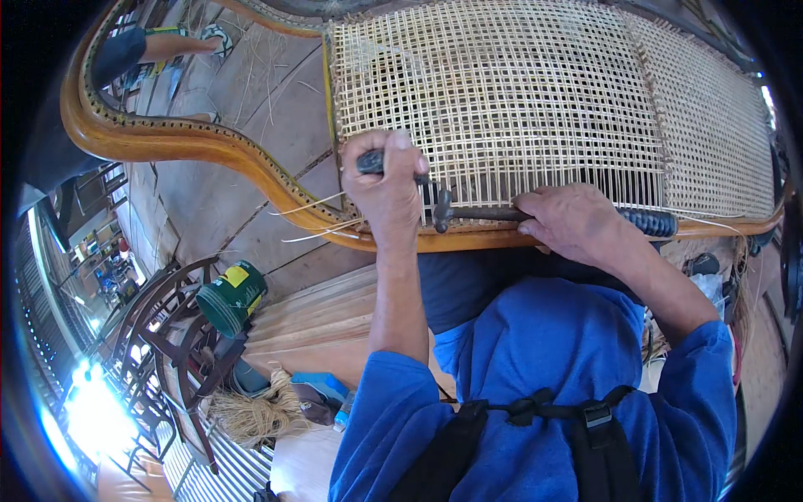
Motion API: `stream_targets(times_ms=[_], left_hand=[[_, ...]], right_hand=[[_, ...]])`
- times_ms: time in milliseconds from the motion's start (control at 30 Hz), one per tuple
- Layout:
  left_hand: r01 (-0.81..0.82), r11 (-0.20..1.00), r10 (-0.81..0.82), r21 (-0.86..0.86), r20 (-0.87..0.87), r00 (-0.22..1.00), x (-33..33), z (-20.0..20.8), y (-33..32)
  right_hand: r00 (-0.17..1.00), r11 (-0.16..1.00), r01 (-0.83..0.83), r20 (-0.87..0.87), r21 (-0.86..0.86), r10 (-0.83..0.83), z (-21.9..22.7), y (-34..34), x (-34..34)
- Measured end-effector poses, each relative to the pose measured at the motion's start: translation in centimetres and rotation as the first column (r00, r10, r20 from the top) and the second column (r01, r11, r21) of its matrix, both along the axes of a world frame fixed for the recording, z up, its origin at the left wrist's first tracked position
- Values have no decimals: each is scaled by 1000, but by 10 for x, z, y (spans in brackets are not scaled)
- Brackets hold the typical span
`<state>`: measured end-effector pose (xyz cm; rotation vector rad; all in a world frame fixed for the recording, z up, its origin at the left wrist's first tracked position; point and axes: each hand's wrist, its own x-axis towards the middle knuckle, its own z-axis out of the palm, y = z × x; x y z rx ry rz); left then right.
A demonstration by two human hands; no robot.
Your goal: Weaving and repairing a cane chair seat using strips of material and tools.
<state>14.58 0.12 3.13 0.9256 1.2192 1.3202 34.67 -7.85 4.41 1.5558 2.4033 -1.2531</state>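
Note:
My left hand (386,192) is closed around a dark-handled tool (371,161), held upright at the near edge of a woven cane panel (502,92). My right hand (570,222) grips a hammer (648,222) around its shaft. The ribbed dark handle sticks out to the right, and the hammer head (441,211) lies just right of my left hand. Both hands rest over the curved wooden frame rail (209,149) where loose cane strands stick out.
Another person's arm (159,46) reaches in at the top left. Below the frame stand a green can (232,294), dark wooden chairs (167,335), a bundle of pale fibre (251,410) and a blue object (322,386). Wooden boards (318,322) lie on the floor.

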Motion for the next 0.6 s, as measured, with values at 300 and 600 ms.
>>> stream_targets(times_ms=[300, 600], left_hand=[[95, 994, -87, 52, -141, 986, 12, -2, -1], [56, 996, -62, 75, 84, 995, 11, 9, -2]], right_hand=[[998, 997, 34, -50, -69, -38, 9, 15, -1], [995, 996, 86, -40, -3, -86, 3, -4, 10]])
